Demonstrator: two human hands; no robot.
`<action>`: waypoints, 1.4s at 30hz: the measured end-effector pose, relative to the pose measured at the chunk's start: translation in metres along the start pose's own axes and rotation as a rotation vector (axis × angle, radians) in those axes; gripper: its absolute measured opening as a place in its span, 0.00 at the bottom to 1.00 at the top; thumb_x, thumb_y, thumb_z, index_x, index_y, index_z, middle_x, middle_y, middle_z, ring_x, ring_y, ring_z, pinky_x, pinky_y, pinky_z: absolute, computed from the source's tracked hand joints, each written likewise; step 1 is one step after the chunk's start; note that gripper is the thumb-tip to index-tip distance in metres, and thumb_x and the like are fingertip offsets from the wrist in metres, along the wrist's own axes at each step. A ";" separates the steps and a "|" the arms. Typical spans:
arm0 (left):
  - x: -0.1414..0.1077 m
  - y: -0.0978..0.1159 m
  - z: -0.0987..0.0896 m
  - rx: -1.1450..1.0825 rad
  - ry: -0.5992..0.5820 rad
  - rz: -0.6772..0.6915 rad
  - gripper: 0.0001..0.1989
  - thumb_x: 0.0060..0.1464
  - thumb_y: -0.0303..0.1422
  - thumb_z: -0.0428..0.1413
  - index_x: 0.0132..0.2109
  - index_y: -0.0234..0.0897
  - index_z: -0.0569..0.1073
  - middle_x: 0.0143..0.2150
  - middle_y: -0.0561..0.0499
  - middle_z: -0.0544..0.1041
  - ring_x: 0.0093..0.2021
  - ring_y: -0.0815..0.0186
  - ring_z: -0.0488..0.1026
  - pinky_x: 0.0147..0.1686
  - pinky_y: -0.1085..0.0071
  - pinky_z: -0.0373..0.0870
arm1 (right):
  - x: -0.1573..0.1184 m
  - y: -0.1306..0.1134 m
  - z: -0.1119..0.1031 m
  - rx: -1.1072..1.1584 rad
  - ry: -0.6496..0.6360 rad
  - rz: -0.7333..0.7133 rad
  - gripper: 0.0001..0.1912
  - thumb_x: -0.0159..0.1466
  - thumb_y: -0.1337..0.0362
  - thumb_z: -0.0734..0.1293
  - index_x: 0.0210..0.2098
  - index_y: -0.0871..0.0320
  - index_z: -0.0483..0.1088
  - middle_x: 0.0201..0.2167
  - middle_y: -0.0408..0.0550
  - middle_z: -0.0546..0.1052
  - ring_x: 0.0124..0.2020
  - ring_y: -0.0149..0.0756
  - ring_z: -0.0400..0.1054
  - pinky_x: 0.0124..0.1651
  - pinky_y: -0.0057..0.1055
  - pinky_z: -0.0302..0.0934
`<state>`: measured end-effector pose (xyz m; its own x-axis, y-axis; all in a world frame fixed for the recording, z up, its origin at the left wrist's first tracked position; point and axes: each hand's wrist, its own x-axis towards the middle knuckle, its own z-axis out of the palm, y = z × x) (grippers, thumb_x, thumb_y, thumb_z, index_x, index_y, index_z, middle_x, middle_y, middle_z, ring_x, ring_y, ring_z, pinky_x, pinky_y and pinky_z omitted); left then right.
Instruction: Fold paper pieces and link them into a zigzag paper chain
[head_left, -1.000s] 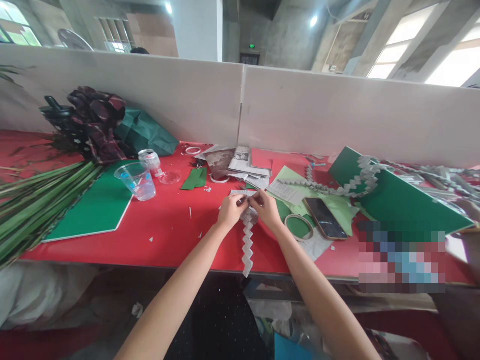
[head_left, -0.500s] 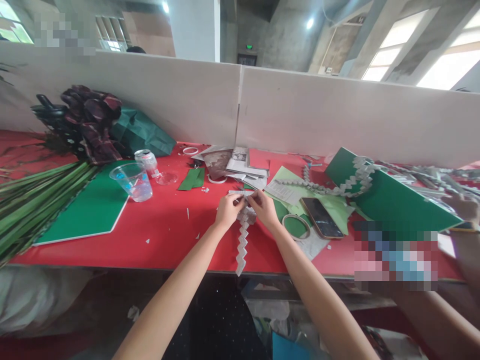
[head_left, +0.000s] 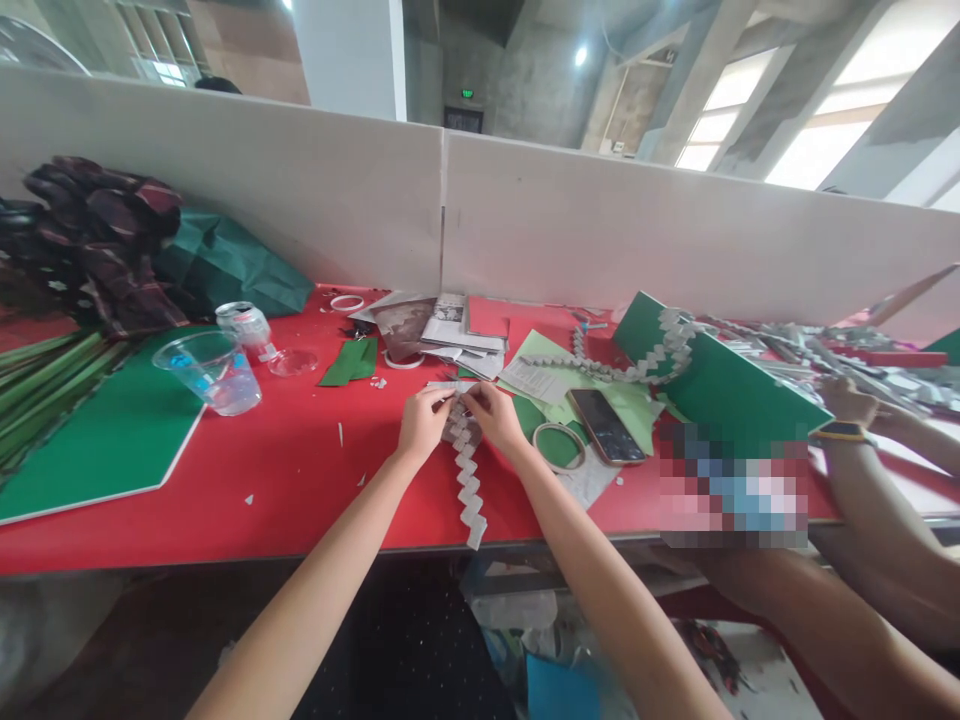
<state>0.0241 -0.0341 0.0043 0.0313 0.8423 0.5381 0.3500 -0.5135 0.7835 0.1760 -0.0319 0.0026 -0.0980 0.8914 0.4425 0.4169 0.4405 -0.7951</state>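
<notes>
A zigzag chain of folded paper (head_left: 468,480) hangs toward me over the red table (head_left: 300,480). Its upper end is pinched between the fingers of my left hand (head_left: 426,422) and my right hand (head_left: 495,415), which work close together. Both hands are closed, and the fingertips partly hide the folds between them. Just beyond the fingers lie paper pieces. Right of my right hand are a roll of tape (head_left: 559,447) and a phone (head_left: 606,425), on light green paper (head_left: 551,350).
A plastic cup (head_left: 217,375) and a can (head_left: 246,328) stand at left beside a green board (head_left: 120,440). Another paper chain (head_left: 637,372) drapes over a standing green board (head_left: 720,375). A co-worker's arms (head_left: 862,480) reach in at right. A white partition (head_left: 600,220) runs behind.
The view has turned to the right, so the scene sits further left. My hands keep their grip on the paper chain. More of the co-worker's arms shows at right.
</notes>
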 end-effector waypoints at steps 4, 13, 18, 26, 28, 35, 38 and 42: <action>0.002 0.000 -0.002 -0.064 -0.016 -0.013 0.10 0.53 0.29 0.55 0.40 0.35 0.80 0.42 0.42 0.80 0.44 0.58 0.75 0.48 0.62 0.72 | 0.000 -0.001 -0.002 -0.019 -0.018 -0.021 0.09 0.61 0.57 0.62 0.29 0.55 0.67 0.25 0.43 0.71 0.26 0.33 0.63 0.32 0.28 0.58; 0.003 -0.003 -0.001 -0.168 -0.094 -0.032 0.14 0.53 0.34 0.57 0.46 0.36 0.79 0.43 0.44 0.78 0.45 0.60 0.75 0.47 0.65 0.71 | 0.002 -0.008 -0.007 -0.016 -0.022 -0.038 0.08 0.60 0.59 0.62 0.28 0.55 0.67 0.26 0.44 0.73 0.27 0.34 0.65 0.33 0.29 0.59; 0.001 -0.003 0.001 -0.136 -0.120 -0.035 0.16 0.54 0.34 0.56 0.49 0.36 0.77 0.46 0.43 0.76 0.47 0.61 0.74 0.46 0.67 0.71 | 0.002 -0.006 -0.005 0.152 0.019 0.053 0.08 0.59 0.59 0.63 0.28 0.56 0.66 0.23 0.42 0.72 0.26 0.34 0.68 0.33 0.29 0.62; 0.001 -0.001 0.002 -0.203 -0.064 -0.108 0.16 0.51 0.33 0.58 0.47 0.35 0.78 0.46 0.43 0.77 0.42 0.62 0.75 0.41 0.69 0.73 | 0.003 -0.007 -0.004 0.166 0.054 0.074 0.09 0.58 0.57 0.65 0.29 0.56 0.69 0.26 0.44 0.74 0.28 0.34 0.69 0.34 0.30 0.63; 0.002 -0.002 0.002 -0.230 -0.040 -0.140 0.16 0.51 0.35 0.59 0.46 0.34 0.78 0.45 0.44 0.77 0.40 0.62 0.76 0.39 0.69 0.73 | 0.004 -0.008 -0.005 0.135 0.075 0.048 0.10 0.58 0.56 0.66 0.30 0.57 0.71 0.30 0.45 0.74 0.29 0.34 0.69 0.35 0.30 0.63; 0.003 -0.004 0.002 -0.194 -0.003 -0.091 0.15 0.51 0.36 0.59 0.45 0.33 0.79 0.44 0.42 0.78 0.42 0.60 0.76 0.42 0.68 0.73 | 0.005 -0.007 -0.006 0.118 0.096 0.011 0.07 0.57 0.61 0.65 0.29 0.58 0.70 0.32 0.46 0.71 0.31 0.32 0.67 0.37 0.29 0.62; 0.001 -0.003 0.003 -0.131 -0.018 0.022 0.14 0.53 0.33 0.57 0.46 0.35 0.79 0.44 0.43 0.77 0.44 0.61 0.75 0.43 0.68 0.72 | 0.006 -0.002 -0.004 0.111 0.110 0.017 0.06 0.56 0.62 0.65 0.28 0.59 0.69 0.28 0.44 0.71 0.29 0.32 0.65 0.37 0.29 0.60; -0.003 -0.001 0.004 -0.080 -0.052 0.066 0.15 0.55 0.31 0.55 0.49 0.36 0.77 0.44 0.43 0.76 0.42 0.62 0.74 0.39 0.69 0.72 | 0.006 0.003 -0.003 0.166 0.110 0.045 0.06 0.55 0.62 0.65 0.28 0.58 0.69 0.23 0.42 0.71 0.27 0.32 0.64 0.33 0.28 0.59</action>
<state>0.0275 -0.0357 0.0006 0.1013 0.8124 0.5742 0.2700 -0.5780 0.7701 0.1793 -0.0253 0.0043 0.0201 0.8976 0.4403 0.2629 0.4201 -0.8686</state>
